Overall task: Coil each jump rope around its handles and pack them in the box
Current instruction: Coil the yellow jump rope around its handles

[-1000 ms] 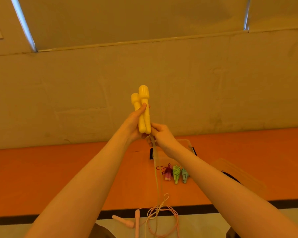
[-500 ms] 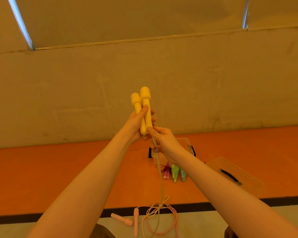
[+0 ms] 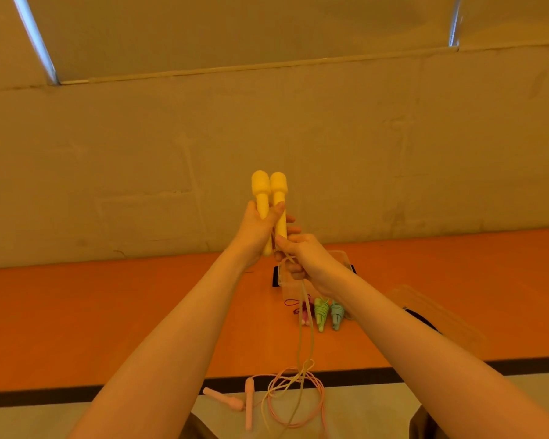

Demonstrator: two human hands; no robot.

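Bare forearms, no sleeves, watch or rings visible.

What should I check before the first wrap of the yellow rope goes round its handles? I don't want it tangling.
1. Two yellow plastic handles side by side, gripped by the left hand: ok.
2. Right hand pinching the pale yellow cord just under the handles: ok.
3. Cord free of the loose pink jump rope below: not ok, they overlap.
4. Clear plastic box open: cannot tell, hands hide it.
5. Wound ropes out of the way: ok.
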